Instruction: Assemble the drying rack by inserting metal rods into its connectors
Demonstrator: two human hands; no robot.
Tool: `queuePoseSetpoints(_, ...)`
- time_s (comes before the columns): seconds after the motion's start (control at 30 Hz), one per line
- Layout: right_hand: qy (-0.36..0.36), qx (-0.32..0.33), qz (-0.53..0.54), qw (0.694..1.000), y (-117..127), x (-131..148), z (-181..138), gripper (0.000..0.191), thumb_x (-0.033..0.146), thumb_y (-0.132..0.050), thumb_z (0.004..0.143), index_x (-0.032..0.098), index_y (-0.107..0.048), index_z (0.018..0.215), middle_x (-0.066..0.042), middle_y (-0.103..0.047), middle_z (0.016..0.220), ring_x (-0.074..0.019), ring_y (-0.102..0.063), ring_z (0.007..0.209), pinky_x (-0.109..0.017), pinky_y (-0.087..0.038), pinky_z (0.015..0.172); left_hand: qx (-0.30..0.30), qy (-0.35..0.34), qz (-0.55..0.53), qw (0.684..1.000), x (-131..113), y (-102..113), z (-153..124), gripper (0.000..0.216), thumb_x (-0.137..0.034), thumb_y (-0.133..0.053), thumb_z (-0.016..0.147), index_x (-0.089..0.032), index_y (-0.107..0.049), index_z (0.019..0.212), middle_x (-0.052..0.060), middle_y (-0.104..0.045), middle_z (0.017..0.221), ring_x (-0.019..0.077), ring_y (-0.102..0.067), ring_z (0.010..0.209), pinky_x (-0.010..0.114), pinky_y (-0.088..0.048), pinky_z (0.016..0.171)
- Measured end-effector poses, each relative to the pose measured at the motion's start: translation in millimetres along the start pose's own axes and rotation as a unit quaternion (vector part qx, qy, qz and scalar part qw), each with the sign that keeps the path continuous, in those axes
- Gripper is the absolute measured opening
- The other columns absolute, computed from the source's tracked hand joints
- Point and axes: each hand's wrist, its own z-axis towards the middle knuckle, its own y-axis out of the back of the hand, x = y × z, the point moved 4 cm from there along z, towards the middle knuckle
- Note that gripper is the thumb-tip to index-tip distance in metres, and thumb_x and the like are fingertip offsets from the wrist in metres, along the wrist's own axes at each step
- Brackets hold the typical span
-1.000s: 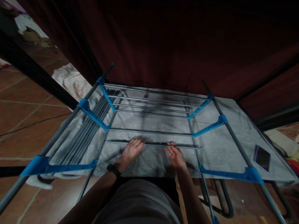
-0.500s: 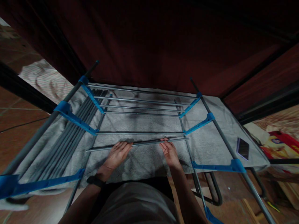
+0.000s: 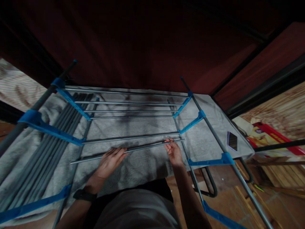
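Observation:
A thin grey metal tube (image 3: 145, 147) lies across in front of me, slightly raised at its right end. My left hand (image 3: 111, 160) is closed over its left half, palm down. Near the right end, my right hand (image 3: 172, 152) pinches it between thumb and fingers. Around it stands a rack frame of grey poles with blue plastic brackets, among them a left bracket (image 3: 54, 129) and a right bracket (image 3: 192, 122). One crossbar (image 3: 133, 137) spans the middle brackets just beyond the held tube. Several more crossbars (image 3: 133, 103) join the far brackets.
Several loose grey tubes (image 3: 51, 144) lie in a bundle inside the left side of the frame. A phone (image 3: 232, 141) rests on the grey blanket (image 3: 207, 144) at the right. Beyond the edge are a red and yellow package (image 3: 269, 136) and a wooden piece (image 3: 250, 203).
The view has turned, so most of the scene sits further left. Both hands still hold the tube; my left hand has shifted toward its left end, and the tube tilts a little more.

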Motion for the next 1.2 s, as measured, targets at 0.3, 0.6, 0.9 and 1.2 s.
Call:
queuePoseSetpoints(0.3, 0.048, -0.050, 0.005, 0.998, 20, 30, 17, 0.015, 0.035, -0.079, 0.086, 0.026, -0.070, 0.095, -0.001, -0.082, 0.095, -0.0185, -0.080, 0.093, -0.034, -0.065, 0.095, -0.017, 0.013, -0.021, 1.000, 13, 5, 1, 0.040, -0.046, -0.042, 0.112, -0.024, -0.076, 0.113, 0.006, -0.083, 0.105, 0.0268, -0.078, 0.099, 0.043, -0.059, 0.093)
queuePoseSetpoints(0.6, 0.036, -0.077, 0.005, 0.996, 30, 29, 25, 0.021, 0.047, -0.075, 0.089, 0.027, -0.070, 0.095, -0.001, -0.082, 0.094, -0.0195, -0.079, 0.090, -0.038, -0.063, 0.097, -0.008, 0.035, -0.037, 0.999, 18, 0, -3, 0.042, -0.053, -0.045, 0.111, -0.025, -0.077, 0.112, 0.006, -0.084, 0.104, 0.0268, -0.079, 0.097, 0.040, -0.062, 0.087)
queuePoseSetpoints(0.9, 0.044, -0.060, 0.002, 0.997, 32, 27, 31, 0.026, 0.051, -0.078, 0.087, 0.028, -0.070, 0.094, 0.001, -0.082, 0.089, -0.0200, -0.080, 0.089, -0.038, -0.064, 0.094, -0.008, 0.033, -0.033, 0.999, 17, -2, -2, 0.045, -0.054, -0.042, 0.111, -0.024, -0.077, 0.110, 0.007, -0.084, 0.106, 0.0261, -0.080, 0.100, 0.040, -0.062, 0.091)
queuePoseSetpoints(1.2, 0.052, -0.081, 0.014, 0.995, 31, 29, 26, 0.021, 0.045, -0.078, 0.087, 0.028, -0.071, 0.097, 0.001, -0.082, 0.091, -0.0192, -0.080, 0.092, -0.036, -0.063, 0.095, 0.002, 0.036, -0.039, 0.999, 14, -1, 0, 0.042, -0.051, -0.043, 0.110, -0.027, -0.078, 0.107, 0.006, -0.085, 0.102, 0.0255, -0.080, 0.095, 0.038, -0.063, 0.087)
